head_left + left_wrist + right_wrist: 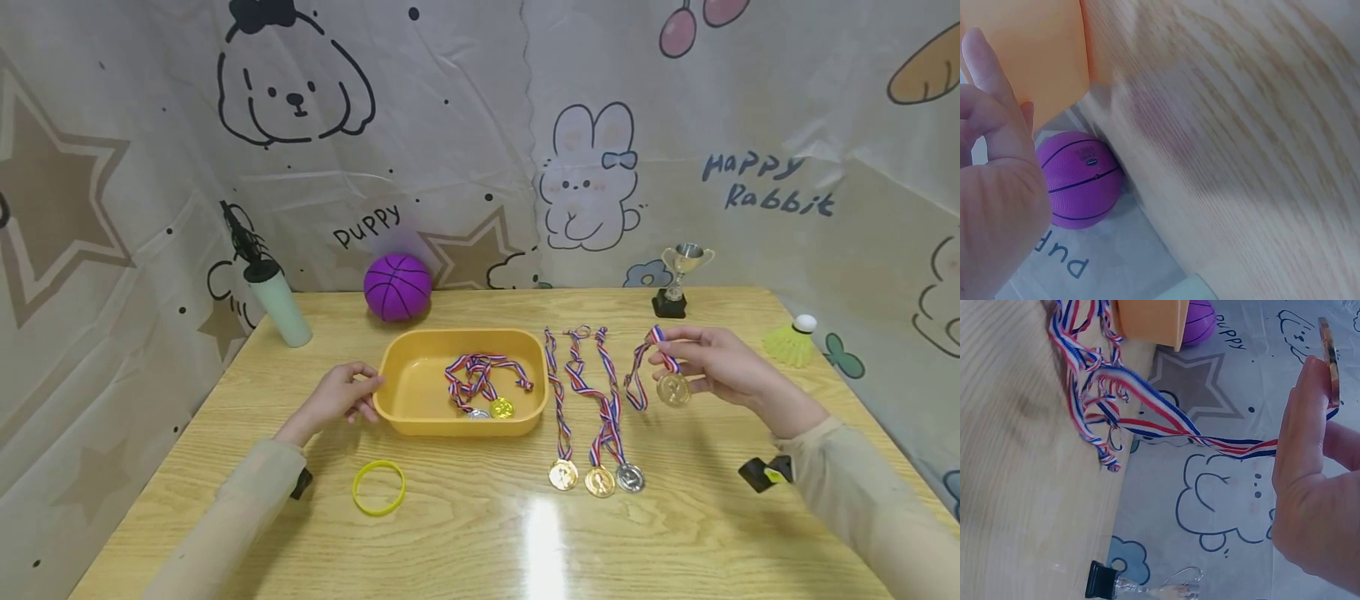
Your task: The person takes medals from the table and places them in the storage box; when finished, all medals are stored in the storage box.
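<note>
Nearest on the wooden bench (480,542), one yellow wristband (378,487) lies flat at the left. Right of it, three medals (598,481) lie side by side, two gold and one silver, their striped ribbons (581,383) stretched away toward the far edge.

At mid-bench, the left hand (339,398) rests with loosely curled fingers against the left rim of a single orange tray (408,417), touching it without a clear grip. The tray holds two more medals, one gold (502,407) and one silver (477,413), under a tangle of ribbon.

To the right, the right hand (716,362) pinches the ribbon of a sixth medal (673,389), gold, held just above the bench beside the laid-out row; the wrist view shows its ribbon (1166,428) trailing from the fingers.

Along the far edge stand one pale green bottle (279,307) at left, one purple ball (397,287), one small trophy (677,279), and one yellow-green shuttlecock (791,342) at far right.
</note>
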Action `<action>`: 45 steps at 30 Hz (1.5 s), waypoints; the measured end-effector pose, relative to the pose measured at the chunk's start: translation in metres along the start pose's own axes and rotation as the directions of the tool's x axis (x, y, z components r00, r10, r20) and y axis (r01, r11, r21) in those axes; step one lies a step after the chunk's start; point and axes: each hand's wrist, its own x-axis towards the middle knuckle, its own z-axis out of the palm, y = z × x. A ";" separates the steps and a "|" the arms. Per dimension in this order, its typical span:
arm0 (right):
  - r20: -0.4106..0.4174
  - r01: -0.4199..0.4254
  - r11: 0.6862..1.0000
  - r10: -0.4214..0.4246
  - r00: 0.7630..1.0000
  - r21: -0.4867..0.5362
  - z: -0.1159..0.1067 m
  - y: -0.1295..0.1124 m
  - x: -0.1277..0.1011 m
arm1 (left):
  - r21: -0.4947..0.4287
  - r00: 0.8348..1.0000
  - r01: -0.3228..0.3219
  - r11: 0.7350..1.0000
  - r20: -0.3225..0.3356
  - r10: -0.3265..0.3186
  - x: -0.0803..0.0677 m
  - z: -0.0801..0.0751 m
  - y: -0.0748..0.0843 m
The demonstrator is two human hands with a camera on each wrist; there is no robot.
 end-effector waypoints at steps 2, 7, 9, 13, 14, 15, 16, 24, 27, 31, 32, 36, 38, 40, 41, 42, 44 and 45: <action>0.003 0.009 1.000 -0.009 1.000 -0.007 0.003 -0.003 0.001 | 0.001 1.000 0.001 1.000 0.001 -0.001 0.000 -0.001 0.000; 0.030 0.027 1.000 -0.028 0.999 0.008 0.015 -0.011 0.005 | 0.003 1.000 0.002 1.000 -0.003 -0.002 -0.001 -0.002 0.001; 0.041 0.035 0.999 -0.036 0.999 0.009 0.019 -0.014 0.006 | 0.006 1.000 -0.001 1.000 -0.003 0.001 -0.001 -0.002 0.001; 0.048 0.056 0.998 -0.055 0.997 -0.001 0.027 -0.021 0.010 | 0.008 1.000 -0.006 1.000 0.001 0.006 -0.001 -0.001 0.000; 0.049 0.060 0.998 -0.060 0.997 -0.002 0.029 -0.023 0.011 | 0.010 1.000 -0.007 1.000 0.001 0.007 -0.001 -0.001 0.000; 0.052 0.066 0.998 -0.066 0.997 -0.004 0.031 -0.026 0.012 | 0.010 1.000 -0.004 1.000 0.000 0.004 -0.001 0.000 0.000; 0.054 0.071 0.997 -0.071 0.996 -0.007 0.033 -0.028 0.013 | 0.011 1.000 -0.004 1.000 0.000 0.004 0.000 0.000 -0.001; 0.093 0.090 0.996 -0.089 0.992 -0.008 0.054 -0.048 0.020 | 0.014 1.000 -0.010 1.000 -0.002 0.010 0.000 0.002 -0.001; 0.115 0.095 0.995 -0.096 0.989 0.012 0.066 -0.053 0.025 | 0.014 1.000 -0.005 1.000 -0.006 0.005 -0.001 0.002 0.000; 0.149 0.109 0.993 -0.114 0.982 0.039 0.082 -0.060 0.033 | 0.013 1.000 -0.006 1.000 -0.011 0.006 0.000 0.002 0.001; 0.157 0.113 0.993 -0.119 0.980 0.045 0.086 -0.062 0.035 | 0.012 1.000 -0.006 1.000 -0.012 0.007 0.000 0.002 0.001; 0.182 0.128 0.990 -0.138 0.974 0.064 0.101 -0.068 0.041 | 0.010 1.000 -0.007 1.000 -0.009 0.007 0.001 0.003 0.000; 0.193 0.143 0.988 -0.153 0.969 0.065 0.109 -0.072 0.044 | 0.012 1.000 -0.006 1.000 -0.011 0.006 0.001 0.003 0.000; 0.199 0.161 0.985 -0.171 0.965 0.066 0.119 -0.076 0.049 | 0.015 1.000 -0.006 1.000 -0.015 0.006 0.000 0.003 0.000; 0.201 0.166 0.984 -0.177 0.963 0.070 0.124 -0.078 0.052 | 0.017 1.000 -0.006 1.000 -0.018 0.006 0.000 0.002 0.000; 0.204 0.168 0.983 -0.180 0.962 0.078 0.130 -0.080 0.054 | 0.016 1.000 -0.008 1.000 -0.020 0.009 0.000 0.002 0.000; 0.212 0.164 0.982 -0.181 0.960 0.097 0.143 -0.084 0.060 | 0.016 1.000 -0.008 1.000 -0.021 0.009 -0.001 0.002 0.000; 0.212 0.154 0.982 -0.175 0.961 0.110 0.150 -0.085 0.063 | 0.013 1.000 -0.008 1.000 -0.021 0.008 -0.001 0.002 0.000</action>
